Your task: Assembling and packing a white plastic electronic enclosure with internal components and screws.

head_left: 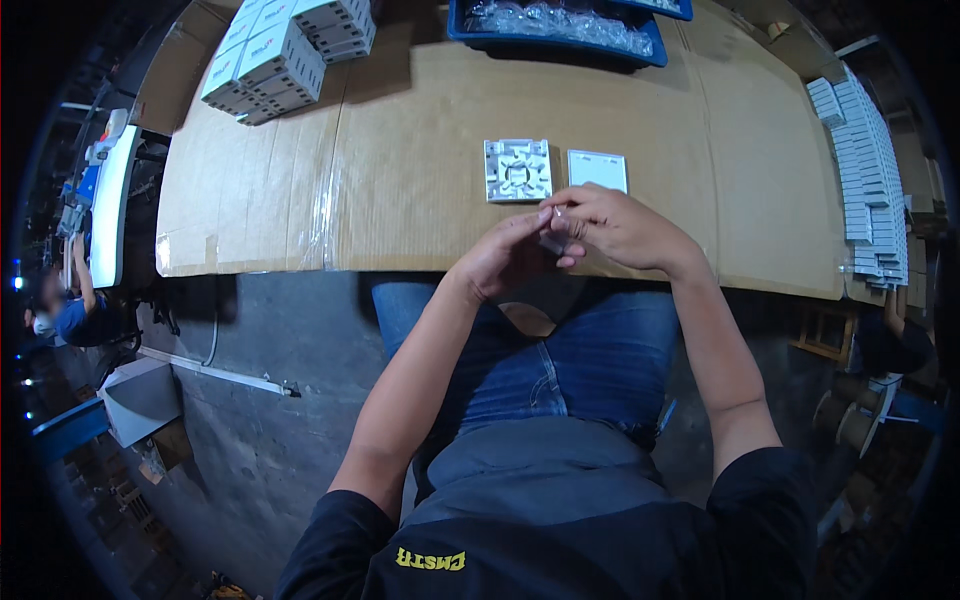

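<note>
Lap: the person sits with blue jeans and a dark top under the forearms, at 6 o'clock in the view.
Left hand: the left hand is raised just over the near table edge, fingers curled narrow, fingertips pinching a small clear packet.
Right hand: the right hand meets the left one at 12 o'clock from the lap, fingers bent close and gripping the same clear packet from the 3 o'clock side.
Packet: small, see-through, mostly hidden between the 2 hands; what it holds cannot be told.
Table: a cardboard-covered table with clear tape along a seam spreads beyond the hands.
Base plate: a white square plastic base with a ribbed inside lies flat just past the hands, at 11 o'clock from them.
Cover: a plain white square cover lies just beside the base, at its 3 o'clock side, apart from it.
Far left: a stack of white boxes sits at 10 o'clock on the table.
Far middle: a blue tray of clear packets stands at 12 o'clock at the far edge.
Far right: rows of white parts run along the 2 o'clock edge.
</note>
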